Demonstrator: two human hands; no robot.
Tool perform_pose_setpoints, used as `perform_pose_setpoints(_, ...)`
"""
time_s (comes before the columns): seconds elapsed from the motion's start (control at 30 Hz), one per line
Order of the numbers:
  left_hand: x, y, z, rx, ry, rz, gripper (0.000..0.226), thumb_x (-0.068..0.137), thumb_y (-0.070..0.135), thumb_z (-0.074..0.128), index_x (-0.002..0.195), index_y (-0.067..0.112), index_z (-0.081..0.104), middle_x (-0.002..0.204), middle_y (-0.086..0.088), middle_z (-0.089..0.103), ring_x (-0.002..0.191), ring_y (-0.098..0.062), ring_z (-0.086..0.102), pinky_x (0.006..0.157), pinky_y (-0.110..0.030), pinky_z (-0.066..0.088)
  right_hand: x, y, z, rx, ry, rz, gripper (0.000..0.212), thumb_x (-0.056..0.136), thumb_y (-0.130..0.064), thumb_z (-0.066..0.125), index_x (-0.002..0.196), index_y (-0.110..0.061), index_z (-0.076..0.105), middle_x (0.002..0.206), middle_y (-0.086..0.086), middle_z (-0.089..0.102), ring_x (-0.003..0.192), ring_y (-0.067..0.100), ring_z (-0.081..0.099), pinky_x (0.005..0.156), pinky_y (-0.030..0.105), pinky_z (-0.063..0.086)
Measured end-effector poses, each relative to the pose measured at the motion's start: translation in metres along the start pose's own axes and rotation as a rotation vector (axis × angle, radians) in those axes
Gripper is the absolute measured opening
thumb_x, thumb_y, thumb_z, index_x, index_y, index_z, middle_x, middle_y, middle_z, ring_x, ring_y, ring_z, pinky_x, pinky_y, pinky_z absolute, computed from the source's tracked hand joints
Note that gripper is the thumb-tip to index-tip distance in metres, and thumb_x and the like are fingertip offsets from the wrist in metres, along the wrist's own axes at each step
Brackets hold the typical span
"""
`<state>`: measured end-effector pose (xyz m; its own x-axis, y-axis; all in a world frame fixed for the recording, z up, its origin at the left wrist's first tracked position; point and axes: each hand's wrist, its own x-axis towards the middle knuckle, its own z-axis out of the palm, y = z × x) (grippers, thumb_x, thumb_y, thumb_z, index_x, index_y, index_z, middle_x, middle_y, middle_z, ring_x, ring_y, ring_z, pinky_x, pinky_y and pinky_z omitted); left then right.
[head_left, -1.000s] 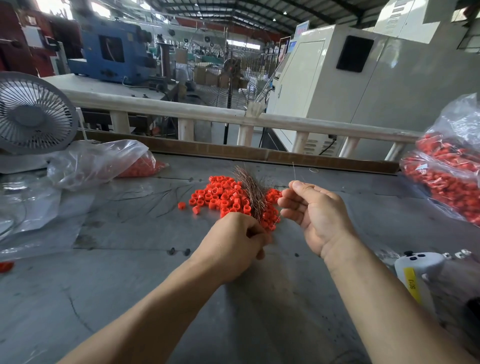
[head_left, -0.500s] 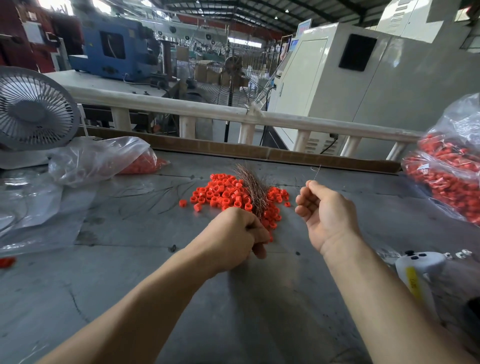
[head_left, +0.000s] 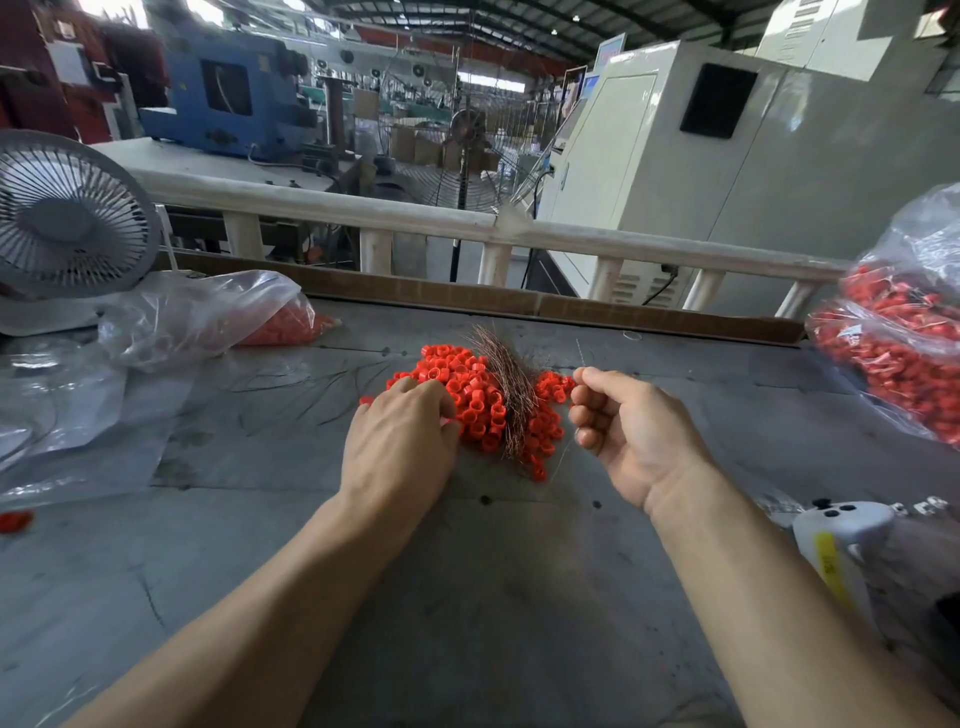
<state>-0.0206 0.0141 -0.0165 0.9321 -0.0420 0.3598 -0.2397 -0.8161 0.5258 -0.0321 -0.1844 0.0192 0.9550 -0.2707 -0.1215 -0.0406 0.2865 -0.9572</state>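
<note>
Pinching a thin wire (head_left: 581, 356) between curled fingers, right hand (head_left: 631, 436) hovers just right of the red ring pile (head_left: 478, 395) on the table (head_left: 467, 571), while left hand (head_left: 402, 441) rests palm-down on the pile's left edge, grip on any ring not discernible.

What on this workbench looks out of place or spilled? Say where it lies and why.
One red plastic piece lies alone far left on the table, far from the pile of red rings that the left hand touches. Thin loose wires also lie scattered left of the pile, apart from the wire bundle.
</note>
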Motion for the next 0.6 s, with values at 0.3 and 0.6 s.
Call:
perform_pose_setpoints(0.3,0.0025,0.0005,0.0065,0.002,0.017,0.004,0.019,0.087,0.042,0.077,0.088,0.031,0.061,0.094,0.012,0.055,0.093,-0.017,0.057,0.087,-0.039,0.045,-0.0031,0.0003,0.0034,-0.045,-0.053,-0.019,0.013,0.101,-0.011,0.058,0.093,-0.008,0.068,0.063,0.000,0.066,0.050,0.010,0.058,0.040,0.020,0.041)
perform_pose_setpoints(0.6,-0.0033,0.0014,0.0063,0.002,0.008,0.002,0.010,0.089,0.029,0.069,0.089,0.029,0.059,0.090,0.012,0.058,0.090,-0.017,0.057,0.084,-0.037,0.045,-0.0035,0.0032,0.0042,-0.139,-0.105,-0.028,0.012,0.099,-0.013,0.060,0.095,-0.010,0.071,0.073,0.004,0.073,0.055,0.012,0.065,0.041,0.021,0.044)
